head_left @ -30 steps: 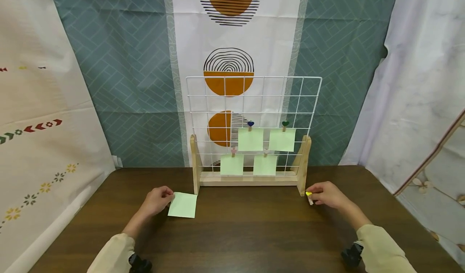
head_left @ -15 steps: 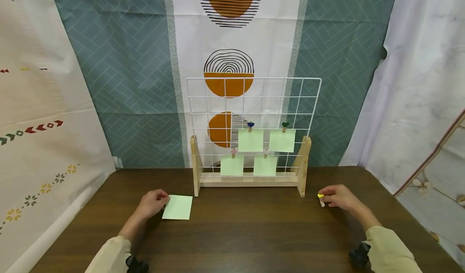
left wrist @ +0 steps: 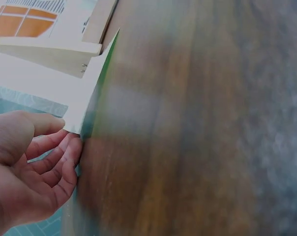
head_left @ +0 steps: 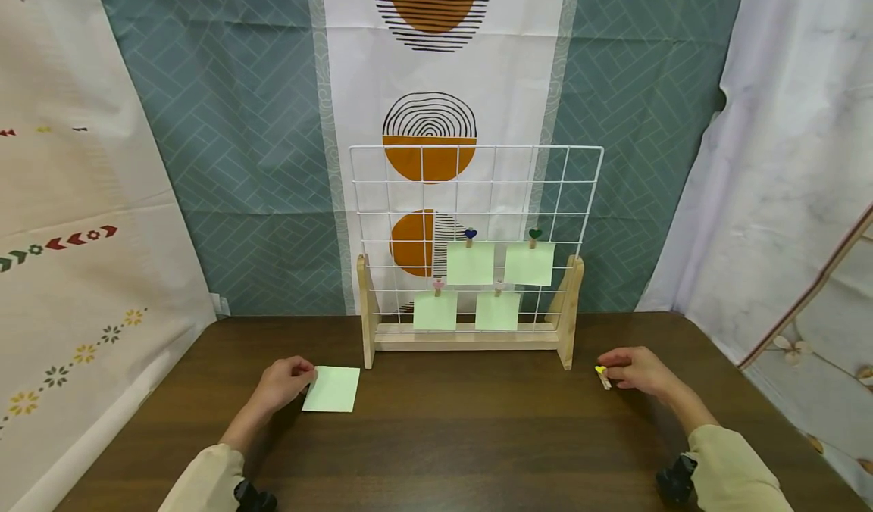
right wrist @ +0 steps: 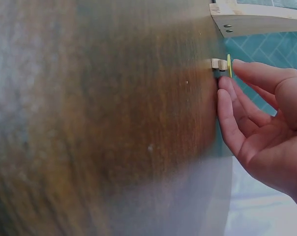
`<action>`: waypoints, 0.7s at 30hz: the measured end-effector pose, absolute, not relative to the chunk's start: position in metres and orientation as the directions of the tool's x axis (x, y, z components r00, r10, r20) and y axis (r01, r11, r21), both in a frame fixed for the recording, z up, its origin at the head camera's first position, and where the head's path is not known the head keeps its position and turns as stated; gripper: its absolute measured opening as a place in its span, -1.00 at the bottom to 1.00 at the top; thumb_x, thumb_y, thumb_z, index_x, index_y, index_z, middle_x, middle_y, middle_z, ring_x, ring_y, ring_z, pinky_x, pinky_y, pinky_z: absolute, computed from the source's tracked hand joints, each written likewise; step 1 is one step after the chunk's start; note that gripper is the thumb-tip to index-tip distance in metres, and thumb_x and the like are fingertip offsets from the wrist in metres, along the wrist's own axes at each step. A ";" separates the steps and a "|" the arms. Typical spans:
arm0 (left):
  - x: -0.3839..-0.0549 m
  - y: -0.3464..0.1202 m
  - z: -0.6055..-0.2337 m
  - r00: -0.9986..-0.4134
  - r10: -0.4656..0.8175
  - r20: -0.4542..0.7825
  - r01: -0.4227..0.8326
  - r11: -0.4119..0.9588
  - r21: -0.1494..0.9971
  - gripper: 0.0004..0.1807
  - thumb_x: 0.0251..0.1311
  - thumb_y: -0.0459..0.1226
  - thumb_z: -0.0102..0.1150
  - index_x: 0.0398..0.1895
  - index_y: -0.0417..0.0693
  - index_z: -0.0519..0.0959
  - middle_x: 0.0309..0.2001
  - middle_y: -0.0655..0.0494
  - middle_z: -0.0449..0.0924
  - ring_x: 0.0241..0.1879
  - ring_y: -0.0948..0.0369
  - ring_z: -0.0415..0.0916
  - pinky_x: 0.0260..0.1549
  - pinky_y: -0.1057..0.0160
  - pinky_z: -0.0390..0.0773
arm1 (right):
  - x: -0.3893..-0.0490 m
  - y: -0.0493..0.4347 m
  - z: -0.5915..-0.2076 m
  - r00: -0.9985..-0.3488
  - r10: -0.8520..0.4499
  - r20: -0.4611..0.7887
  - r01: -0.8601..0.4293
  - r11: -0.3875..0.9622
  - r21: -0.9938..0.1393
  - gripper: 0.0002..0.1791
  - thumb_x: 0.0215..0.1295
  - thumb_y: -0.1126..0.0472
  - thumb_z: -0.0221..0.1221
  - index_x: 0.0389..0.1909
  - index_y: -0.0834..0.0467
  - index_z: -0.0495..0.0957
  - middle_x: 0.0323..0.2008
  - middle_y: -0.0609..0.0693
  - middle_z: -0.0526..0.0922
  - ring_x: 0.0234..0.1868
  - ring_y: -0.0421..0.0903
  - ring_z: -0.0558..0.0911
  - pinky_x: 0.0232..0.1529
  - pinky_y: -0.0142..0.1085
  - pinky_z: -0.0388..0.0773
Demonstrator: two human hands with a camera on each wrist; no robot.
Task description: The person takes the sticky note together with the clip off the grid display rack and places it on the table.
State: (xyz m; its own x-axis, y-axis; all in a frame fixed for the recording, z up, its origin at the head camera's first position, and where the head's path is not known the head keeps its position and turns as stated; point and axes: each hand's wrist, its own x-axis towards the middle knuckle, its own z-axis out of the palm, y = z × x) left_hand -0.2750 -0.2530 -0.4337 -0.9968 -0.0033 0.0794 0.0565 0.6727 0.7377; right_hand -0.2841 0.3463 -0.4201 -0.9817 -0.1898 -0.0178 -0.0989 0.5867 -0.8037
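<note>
Near the left of the table, my left hand [head_left: 281, 385] pinches a corner of a pale green square paper [head_left: 331, 389]. In the left wrist view the thumb and fingers meet at the paper's corner [left wrist: 75, 115], and the sheet tilts up from the wood. On the right, my right hand [head_left: 637, 370] holds a small wooden clothespin [head_left: 605, 379] with a yellow heart at its fingertips. The right wrist view shows the thumb against the heart [right wrist: 229, 65], with other fingertips just below. Part of the grip is hard to make out.
Between the hands, farther back, stands a white wire grid [head_left: 511, 181] on a wooden stand [head_left: 467, 338]. Several green papers [head_left: 470, 263] hang on it from heart clothespins [head_left: 534, 235]. The dark table [head_left: 464, 451] ends at a patterned curtain [head_left: 273, 194].
Both hands have moved outward from the stand, the left with the paper and the right with the clothespin. Over the last half second they barely move; the clothespin tilts slightly more.
</note>
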 end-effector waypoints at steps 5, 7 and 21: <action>-0.273 -0.254 -0.433 -0.996 -0.004 0.087 0.061 0.677 0.733 -0.84 0.28 -0.37 0.13 -0.24 -0.37 0.57 -0.39 0.00 0.58 -0.49 0.15 0.52 -0.48 0.22 0.46 | -0.285 0.347 -0.419 -0.985 -0.171 -0.027 -0.081 0.595 -0.800 -0.65 0.26 0.42 0.16 0.00 0.56 0.45 -0.10 0.34 0.60 -0.20 0.01 0.62 -0.24 -0.13 0.62; -0.272 -0.255 -0.433 -0.996 -0.008 0.089 0.060 0.674 0.736 -0.83 0.27 -0.37 0.13 -0.24 -0.37 0.57 -0.37 -0.02 0.59 -0.49 0.14 0.53 -0.48 0.22 0.48 | -0.286 0.347 -0.418 -0.984 -0.175 -0.028 -0.083 0.596 -0.799 -0.64 0.27 0.42 0.15 0.01 0.59 0.42 -0.11 0.36 0.60 -0.21 0.02 0.63 -0.24 -0.13 0.62; -0.263 -0.256 -0.414 -0.987 0.032 0.159 0.135 0.708 0.694 -0.77 0.27 -0.36 0.12 -0.12 -0.39 0.55 -0.21 -0.15 0.61 -0.23 -0.03 0.54 -0.31 0.08 0.53 | -0.286 0.342 -0.395 -0.986 -0.070 0.148 -0.159 0.625 -0.764 -0.62 0.38 0.29 0.12 0.02 0.56 0.45 -0.17 0.33 0.64 -0.22 0.05 0.66 -0.33 -0.29 0.60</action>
